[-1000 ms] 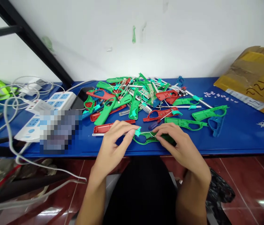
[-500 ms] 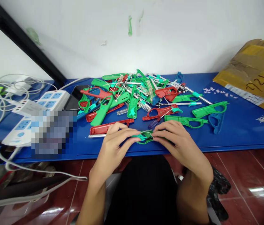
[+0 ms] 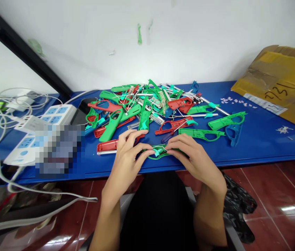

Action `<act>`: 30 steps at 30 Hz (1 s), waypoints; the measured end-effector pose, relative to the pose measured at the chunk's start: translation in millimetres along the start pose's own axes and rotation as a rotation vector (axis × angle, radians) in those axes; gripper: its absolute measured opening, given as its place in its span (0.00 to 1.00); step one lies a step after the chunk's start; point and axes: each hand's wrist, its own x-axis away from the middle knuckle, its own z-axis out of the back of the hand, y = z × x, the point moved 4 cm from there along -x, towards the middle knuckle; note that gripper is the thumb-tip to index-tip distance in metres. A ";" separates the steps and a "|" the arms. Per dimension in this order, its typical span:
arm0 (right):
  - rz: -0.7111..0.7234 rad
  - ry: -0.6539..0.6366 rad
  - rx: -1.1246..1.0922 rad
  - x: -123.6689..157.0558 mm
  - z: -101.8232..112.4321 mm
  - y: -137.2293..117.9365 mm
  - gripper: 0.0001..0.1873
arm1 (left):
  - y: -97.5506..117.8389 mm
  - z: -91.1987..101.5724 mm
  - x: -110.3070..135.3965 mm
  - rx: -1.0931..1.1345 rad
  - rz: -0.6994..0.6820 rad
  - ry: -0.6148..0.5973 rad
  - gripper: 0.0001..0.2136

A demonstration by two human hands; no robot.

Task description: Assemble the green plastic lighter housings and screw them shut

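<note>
Both hands work at the front edge of a blue table (image 3: 262, 146). My left hand (image 3: 127, 157) pinches the left end of a green plastic handle shell (image 3: 160, 153) with a small teal trigger piece on it. My right hand (image 3: 191, 157) grips the shell's right end, thumb and forefinger pressed together at its middle. The shell rests on or just above the table top. Right behind the hands lies a pile of green, red and blue handle shells with metal rods and wires (image 3: 152, 108).
White power strips (image 3: 45, 122) with tangled cables lie at the left, beside a blurred patch. A dark phone (image 3: 80, 111) lies near the pile. A cardboard box (image 3: 283, 83) sits at the right. Small white bits (image 3: 235, 103) are scattered nearby. A black diagonal bar (image 3: 29, 59) crosses the wall.
The teal trigger piece has gone from my left fingertips onto the green shell. Both hands have closed in toward its middle. The view has shifted slightly.
</note>
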 end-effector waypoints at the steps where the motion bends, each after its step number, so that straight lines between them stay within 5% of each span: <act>1: 0.000 0.000 0.002 0.3 -0.6 0.1 0.05 | -0.6 -0.6 0.1 -0.002 -0.002 -0.002 0.05; 21: 0.032 0.071 0.043 1.3 -0.4 -0.8 0.05 | 1.0 3.2 -6.0 0.045 -0.063 0.004 0.08; 30: 0.025 0.078 0.060 1.7 0.6 -1.7 0.05 | 1.4 -2.8 -8.8 0.085 0.017 -0.004 0.08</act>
